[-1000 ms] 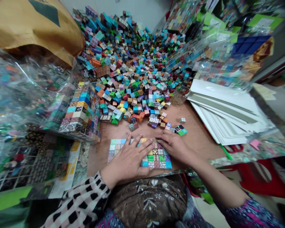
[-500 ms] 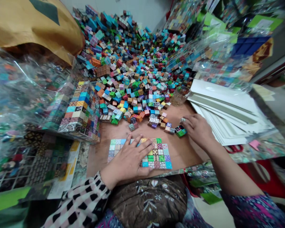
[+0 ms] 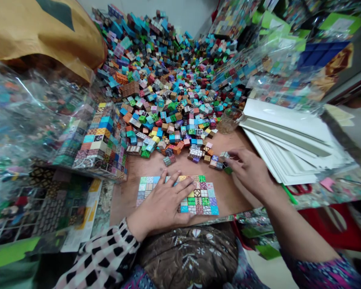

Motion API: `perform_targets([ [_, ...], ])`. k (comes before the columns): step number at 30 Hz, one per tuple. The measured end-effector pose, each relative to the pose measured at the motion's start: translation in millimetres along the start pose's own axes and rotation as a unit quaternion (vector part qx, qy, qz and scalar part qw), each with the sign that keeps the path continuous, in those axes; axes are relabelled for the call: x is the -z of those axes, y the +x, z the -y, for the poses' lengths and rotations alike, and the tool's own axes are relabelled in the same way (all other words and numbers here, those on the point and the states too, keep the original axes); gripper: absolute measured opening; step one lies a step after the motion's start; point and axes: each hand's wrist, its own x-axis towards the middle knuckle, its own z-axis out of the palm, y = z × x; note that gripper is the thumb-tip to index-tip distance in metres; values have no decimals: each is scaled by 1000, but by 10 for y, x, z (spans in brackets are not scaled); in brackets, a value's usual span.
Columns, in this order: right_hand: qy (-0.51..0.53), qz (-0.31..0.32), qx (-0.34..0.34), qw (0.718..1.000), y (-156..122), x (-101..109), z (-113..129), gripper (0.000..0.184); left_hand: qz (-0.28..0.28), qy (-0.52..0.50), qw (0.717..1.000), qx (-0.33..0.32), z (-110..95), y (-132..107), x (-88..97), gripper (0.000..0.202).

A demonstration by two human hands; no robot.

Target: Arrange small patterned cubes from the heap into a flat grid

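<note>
My left hand [image 3: 165,198] lies flat, fingers spread, over a flat block of small patterned cubes [image 3: 203,192] set in rows on the brown board. Part of that block is hidden under the palm. At the right, my right hand [image 3: 248,170] pinches a small pale grey-green cube [image 3: 224,154] between thumb and fingertips. Just below the held cube, a green-topped cube [image 3: 228,170] shows partly behind the fingers. A few loose cubes [image 3: 215,163] lie touching or close to it on the left. One grey-green and pink cube [image 3: 169,160] rests alone above the block.
A large heap of coloured cubes [image 3: 174,92] rises at the back. Left stands a clear-wrapped stack of cubes [image 3: 99,140] beside plastic bags [image 3: 24,108]. White cards [image 3: 297,148] are piled at the right, with red-handled scissors [image 3: 301,188] by the table edge.
My right hand has shifted slightly left with the small cube, now covering more of the green-topped cube. My left hand stays in place on the block.
</note>
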Motion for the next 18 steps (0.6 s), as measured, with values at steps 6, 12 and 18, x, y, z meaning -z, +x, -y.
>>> perform_targets([
  [6,43,109,114,987,-243,-154,301,27,-6,1,1000,-4,2,-4,-9,70],
  [12,65,146,140,977,-224,-171,274,26,-3,2,1000,0,7,-4,-21,70],
  [18,84,141,140,976,-247,-161,287,26,-1,2,1000,-5,24,-5,-36,71],
])
